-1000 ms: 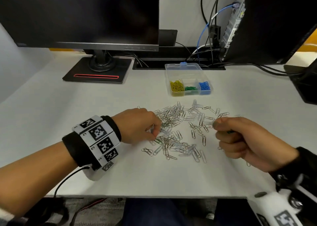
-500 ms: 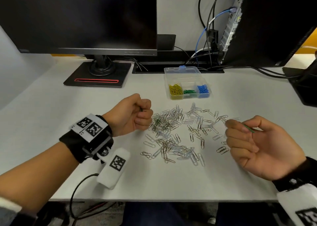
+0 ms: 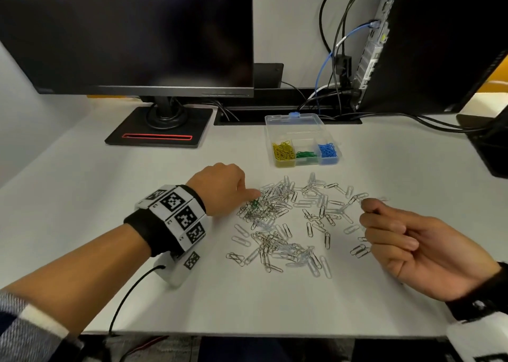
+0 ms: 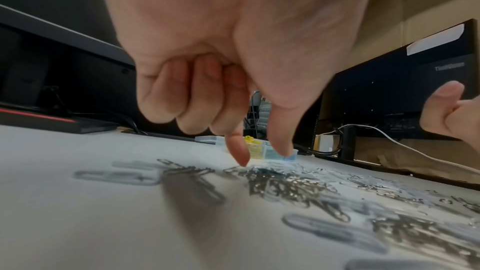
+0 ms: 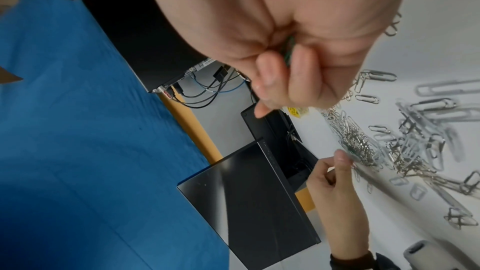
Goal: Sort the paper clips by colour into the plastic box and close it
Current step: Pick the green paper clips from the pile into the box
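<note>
Paper clips [image 3: 291,218] lie scattered over the near middle of the white desk [image 3: 82,185], mostly silver, with one green clip [image 3: 254,203] showing at the left edge of the heap. The left hand [image 3: 220,189] rests there with its index finger stretched out and touching the heap just beside that green clip, the other fingers curled in and holding nothing, which looks like a way of teasing the one coloured piece free of the tangle. The right hand [image 3: 412,240] hovers palm up at the right of the heap, fingers curled over something green in the palm, seen from the wrist camera; likely clips gathered for one trip. The plastic box [image 3: 302,141] stands open on the far side of the heap, lid laid back, with yellow, green and blue clips in separate compartments. Half a second earlier the left hand was a raised fist clear of the heap; it has since dropped and pointed, while the right hand's fingers have folded further over the green clip.
</note>
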The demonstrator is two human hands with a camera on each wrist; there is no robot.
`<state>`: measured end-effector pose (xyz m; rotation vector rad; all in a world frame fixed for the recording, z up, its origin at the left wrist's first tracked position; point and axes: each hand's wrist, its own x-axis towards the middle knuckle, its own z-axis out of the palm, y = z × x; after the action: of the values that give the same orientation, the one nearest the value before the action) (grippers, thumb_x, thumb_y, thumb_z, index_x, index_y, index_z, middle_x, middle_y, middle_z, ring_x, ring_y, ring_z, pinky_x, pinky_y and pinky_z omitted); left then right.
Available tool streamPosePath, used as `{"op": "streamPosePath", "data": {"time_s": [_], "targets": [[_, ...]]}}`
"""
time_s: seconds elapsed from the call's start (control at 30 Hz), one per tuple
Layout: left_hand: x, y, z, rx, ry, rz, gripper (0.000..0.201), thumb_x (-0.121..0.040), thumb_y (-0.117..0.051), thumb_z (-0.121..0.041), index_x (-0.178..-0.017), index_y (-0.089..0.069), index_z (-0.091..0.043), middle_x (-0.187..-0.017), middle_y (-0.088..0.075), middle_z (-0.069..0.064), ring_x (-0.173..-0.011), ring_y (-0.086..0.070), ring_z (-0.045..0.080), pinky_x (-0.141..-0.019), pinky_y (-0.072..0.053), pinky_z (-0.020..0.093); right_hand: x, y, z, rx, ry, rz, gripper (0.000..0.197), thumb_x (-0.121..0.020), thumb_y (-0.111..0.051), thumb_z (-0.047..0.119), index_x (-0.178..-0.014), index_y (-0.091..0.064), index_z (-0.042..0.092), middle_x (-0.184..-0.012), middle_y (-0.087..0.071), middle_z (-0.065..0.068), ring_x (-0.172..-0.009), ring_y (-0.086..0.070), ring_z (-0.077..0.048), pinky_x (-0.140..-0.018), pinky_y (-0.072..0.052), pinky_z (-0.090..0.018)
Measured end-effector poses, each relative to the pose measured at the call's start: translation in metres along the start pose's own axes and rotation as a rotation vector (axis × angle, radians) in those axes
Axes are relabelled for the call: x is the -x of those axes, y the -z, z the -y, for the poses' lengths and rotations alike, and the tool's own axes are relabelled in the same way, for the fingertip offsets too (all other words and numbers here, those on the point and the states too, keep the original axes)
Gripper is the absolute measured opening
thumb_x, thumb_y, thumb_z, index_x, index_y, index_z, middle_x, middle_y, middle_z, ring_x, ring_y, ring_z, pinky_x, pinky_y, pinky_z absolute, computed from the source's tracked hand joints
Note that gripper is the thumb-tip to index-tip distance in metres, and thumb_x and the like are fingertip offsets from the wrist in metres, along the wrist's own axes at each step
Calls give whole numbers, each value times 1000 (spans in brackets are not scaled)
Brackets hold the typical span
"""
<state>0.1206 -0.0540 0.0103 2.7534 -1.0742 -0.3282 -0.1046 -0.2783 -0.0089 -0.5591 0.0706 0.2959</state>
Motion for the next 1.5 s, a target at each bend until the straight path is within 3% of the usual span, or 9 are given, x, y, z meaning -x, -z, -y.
{"op": "streamPosePath", "data": {"time_s": [0.13,0.2,0.3,0.47,0.6,0.7,0.93,1.27,1.5], "targets": [[-4,-4,-10,-73,0,32,45,-81,-60,-65,-85,-62,-20,-89,-62,-2,-82,-59,18,-68,-44,28,-2,-17,3,173,47,-238,10,-100,-41,11,-105,-50,9,-67,-37,1,-50,-24,-9,-44,-25,-22],[-5,-5,-10,-74,-1,42,39,-82,-62,-60,-82,-59,-21,-91,-61,-1,-83,-58,19,-69,-43,28,-11,-28,2,602,85,-471,15,-97,-42,9,-90,-55,6,-60,-26,2,-46,-16,-9,-38,-16,-20],[-6,-4,-10,-64,-2,73,28,-85,-64,-50,-78,-55,-24,-91,-61,-2,-82,-58,19,-68,-42,27,-41,-44,6,1280,39,-499,31,-101,-38,9,-83,-64,8,-51,-31,7,-43,-21,-11,-40,-19,-21],[-7,3,-5,36,-1,100,29,-90,-61,-41,-89,-67,-13,-91,-66,3,-82,-61,21,-67,-45,28,-101,-64,9,1970,25,-338,12,-93,-60,24,-91,-72,24,-97,-67,13,-77,-58,-1,-75,-48,-24],[-7,10,1,202,17,51,30,-96,-47,-31,-88,-62,-6,-88,-62,6,-81,-58,23,-72,-45,33,-134,-66,3,2102,15,-282,6,-87,-69,23,-91,-73,23,-81,-53,17,-68,-48,0,-59,-36,-16],[-7,16,1,384,54,13,36,-98,-37,-25,-65,-40,-11,-66,-44,4,-58,-38,19,-57,-31,29,-144,-63,-1,2134,-36,-270,7,-86,-69,20,-90,-75,19,-80,-57,18,-70,-47,2,-62,-35,-17],[-11,26,1,1158,141,-17,33,-97,-29,-14,-65,-22,-19,-52,-18,-3,-47,-12,13,-44,-13,19,-137,-57,5,2183,-108,-310,9,-86,-67,23,-88,-75,18,-90,-68,8,-79,-55,-6,-69,-41,-21],[-16,9,3,1753,247,15,23,-99,-29,0,-99,-52,-5,-64,-41,0,-47,-32,8,-44,-26,19,-150,-59,-1,2182,-87,-216,8,-84,-70,19,-83,-75,25,-80,-63,15,-71,-51,-1,-66,-39,-18],[-18,6,6,1980,341,91,21,-97,-33,-2,-91,-52,-6,-67,-46,2,-55,-36,11,-56,-28,20,-155,-63,2,2298,-150,-173,6,-83,-71,24,-79,-71,28,-86,-68,6,-84,-53,-10,-76,-46,-28]]}}
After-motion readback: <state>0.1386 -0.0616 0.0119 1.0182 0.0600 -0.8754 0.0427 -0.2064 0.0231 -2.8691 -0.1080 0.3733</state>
